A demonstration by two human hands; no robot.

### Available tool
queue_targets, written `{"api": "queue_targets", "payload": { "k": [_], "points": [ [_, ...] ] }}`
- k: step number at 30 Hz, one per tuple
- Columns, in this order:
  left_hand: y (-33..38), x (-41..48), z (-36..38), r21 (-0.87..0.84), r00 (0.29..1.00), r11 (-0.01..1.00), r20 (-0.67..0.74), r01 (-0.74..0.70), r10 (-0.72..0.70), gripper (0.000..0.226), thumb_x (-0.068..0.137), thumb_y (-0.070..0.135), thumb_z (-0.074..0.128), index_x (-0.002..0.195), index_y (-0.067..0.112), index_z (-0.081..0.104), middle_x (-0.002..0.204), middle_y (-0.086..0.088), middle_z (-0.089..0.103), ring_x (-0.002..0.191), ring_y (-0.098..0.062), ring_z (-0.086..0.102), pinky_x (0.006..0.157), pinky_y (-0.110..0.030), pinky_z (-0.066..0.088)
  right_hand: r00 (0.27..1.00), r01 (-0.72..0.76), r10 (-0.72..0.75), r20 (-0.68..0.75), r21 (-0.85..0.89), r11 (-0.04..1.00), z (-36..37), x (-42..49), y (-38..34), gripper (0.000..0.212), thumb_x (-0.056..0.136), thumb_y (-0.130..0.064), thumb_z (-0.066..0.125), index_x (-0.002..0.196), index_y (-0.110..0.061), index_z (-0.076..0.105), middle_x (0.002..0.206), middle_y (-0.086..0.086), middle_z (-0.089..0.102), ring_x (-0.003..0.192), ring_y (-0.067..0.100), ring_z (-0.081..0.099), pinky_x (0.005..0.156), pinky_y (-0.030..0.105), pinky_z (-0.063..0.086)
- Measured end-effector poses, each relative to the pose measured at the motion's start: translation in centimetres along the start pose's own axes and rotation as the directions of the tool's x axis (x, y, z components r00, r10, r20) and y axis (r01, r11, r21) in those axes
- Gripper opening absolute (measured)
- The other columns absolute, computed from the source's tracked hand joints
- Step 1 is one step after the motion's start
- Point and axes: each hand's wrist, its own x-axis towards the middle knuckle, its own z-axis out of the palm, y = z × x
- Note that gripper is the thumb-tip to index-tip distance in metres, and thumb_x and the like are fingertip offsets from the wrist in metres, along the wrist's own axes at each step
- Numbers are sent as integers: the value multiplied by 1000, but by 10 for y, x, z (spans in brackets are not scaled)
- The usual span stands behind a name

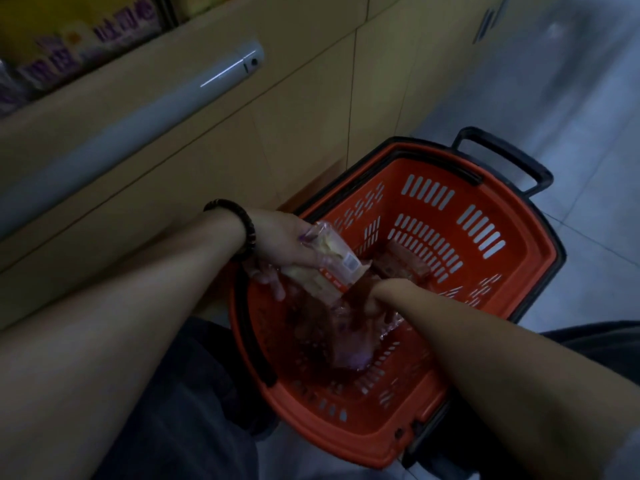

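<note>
An orange shopping basket with black handles stands on the floor between my knees. My left hand, with a dark bead bracelet on the wrist, grips a clear-wrapped pack of pale yellow snacks over the basket's left rim. My right hand reaches down inside the basket and is mostly hidden in shadow among crinkly clear-wrapped packs; its fingers seem curled on one pack. More packs lie at the basket's bottom.
A tan wooden shelf base runs along the left, with a white tube light fixed under its edge. Purple and yellow packets sit on the shelf above. Pale tiled floor lies to the right.
</note>
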Motion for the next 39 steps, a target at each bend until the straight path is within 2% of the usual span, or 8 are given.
{"api": "queue_targets", "payload": {
  "k": [3,6,12,15,21,30,33,39],
  "points": [
    [-2,-3,-5,24,998,998,-38,-53,54,31,97,48,68,115,25,63,86,-7,74,67,-22,74,46,-23,47,994,-6,-10,108,149,989,-15,-19,8,29,104,-18,60,132,-11,64,123,17,73,109,33,71,91,45,61],
    [-3,-13,-13,5,994,995,-46,-100,100,31,97,41,71,120,22,64,71,2,70,65,-19,68,50,-24,48,994,94,-77,-79,242,966,-42,-81,14,22,101,-5,61,89,-21,69,88,14,77,71,27,72,59,37,62],
    [-5,-43,-22,-113,949,943,-66,-313,307,62,77,53,84,126,19,68,91,-7,67,65,-12,60,50,-22,44,884,334,-172,-436,329,883,-99,-192,44,10,101,-21,67,108,-14,67,78,21,60,53,23,54,52,27,44],
    [-4,-56,-23,-66,932,935,-132,-347,337,66,87,76,50,117,23,77,82,0,68,61,-4,58,52,-18,42,795,539,-260,-548,442,716,-100,-225,59,20,98,-23,69,114,-10,71,87,18,49,60,21,44,55,28,35],
    [-8,-63,-20,-197,930,922,-228,-333,288,16,94,11,73,108,7,80,77,-6,75,56,-5,65,51,-15,49,701,683,-383,-602,412,603,-83,-246,64,20,103,-24,65,119,-13,72,87,15,52,67,23,49,52,25,36],
    [-7,-48,-24,-434,919,830,-333,-349,213,57,76,-6,83,128,7,64,83,-4,77,57,-7,70,55,-22,55,596,775,-380,-707,382,504,-86,-241,53,27,95,-29,75,96,-1,74,71,6,54,61,13,46,56,29,33],
    [-9,-44,-24,-405,925,854,-324,-326,200,75,54,6,90,125,0,66,71,3,75,56,-3,69,51,-17,52,587,789,-337,-737,426,442,-89,-233,48,65,80,-50,85,101,11,73,85,15,62,75,24,52,62,32,37],
    [-12,-38,-25,-491,889,767,-400,-413,223,29,91,-10,69,119,0,68,95,-17,74,70,-13,73,58,-26,60,630,776,-343,-697,550,308,-90,-224,32,39,104,-39,60,96,-4,76,92,17,76,74,23,73,69,33,62]
  ]
}}
